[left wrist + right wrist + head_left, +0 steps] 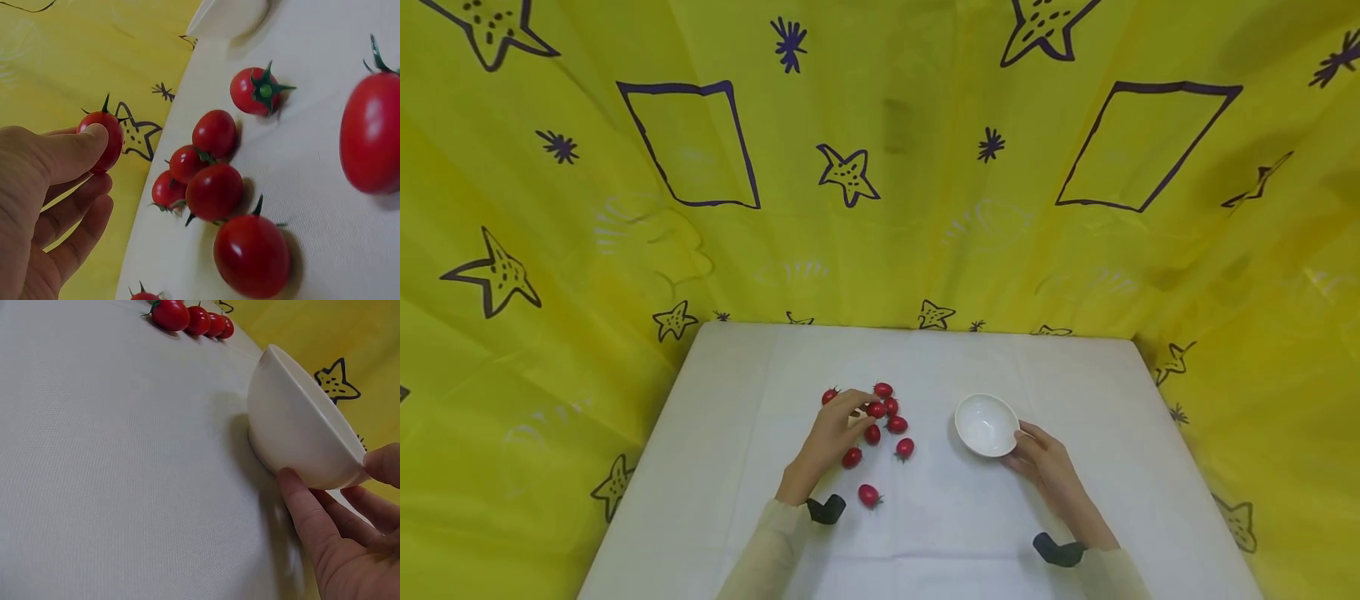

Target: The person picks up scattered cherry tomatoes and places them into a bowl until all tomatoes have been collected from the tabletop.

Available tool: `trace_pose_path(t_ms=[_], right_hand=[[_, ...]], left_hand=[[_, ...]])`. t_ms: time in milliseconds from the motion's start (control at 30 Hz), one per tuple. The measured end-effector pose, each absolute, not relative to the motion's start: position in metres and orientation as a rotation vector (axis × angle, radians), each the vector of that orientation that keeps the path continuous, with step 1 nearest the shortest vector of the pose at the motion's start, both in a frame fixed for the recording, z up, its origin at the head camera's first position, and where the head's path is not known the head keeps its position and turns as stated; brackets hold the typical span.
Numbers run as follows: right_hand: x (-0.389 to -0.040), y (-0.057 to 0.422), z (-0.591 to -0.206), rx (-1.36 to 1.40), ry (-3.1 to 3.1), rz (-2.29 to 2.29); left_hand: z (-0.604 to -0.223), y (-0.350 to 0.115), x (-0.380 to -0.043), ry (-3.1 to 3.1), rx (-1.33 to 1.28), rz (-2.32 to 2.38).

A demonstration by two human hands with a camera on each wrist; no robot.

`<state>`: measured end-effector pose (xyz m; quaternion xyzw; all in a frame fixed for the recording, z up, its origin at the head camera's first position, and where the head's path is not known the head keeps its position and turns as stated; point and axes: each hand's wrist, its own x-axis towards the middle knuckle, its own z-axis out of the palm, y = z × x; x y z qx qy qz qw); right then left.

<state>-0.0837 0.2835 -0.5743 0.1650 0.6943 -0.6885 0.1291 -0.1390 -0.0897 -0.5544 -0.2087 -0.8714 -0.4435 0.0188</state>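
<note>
My left hand (833,432) pinches a cherry tomato (107,145) between thumb and fingers, its green stalk pointing up in the left wrist view. This tomato is held above the table, over a loose group of other cherry tomatoes (897,425). To the right, a small white bowl (987,427) shows a bare inside. My right hand (1051,473) holds the bowl by its right side, thumb at the rim and fingers against the lower outer wall. Whether the bowl's base touches the table cannot be told.
The white-covered table (955,525) carries several tomatoes near its middle, one (869,496) lying apart toward the front. Yellow curtains (880,250) with dark star drawings stand behind the table and at both sides. A dark band (827,509) is on the left wrist.
</note>
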Motion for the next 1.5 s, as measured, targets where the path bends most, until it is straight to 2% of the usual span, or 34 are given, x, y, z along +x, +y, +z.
trace_pose_path(t_ms=[1500], right_hand=[[-0.088, 0.288, -0.581, 0.433, 1.999, -1.993]], left_hand=[[-0.551, 0.0, -0.171, -2.743, -1.144, -1.472]])
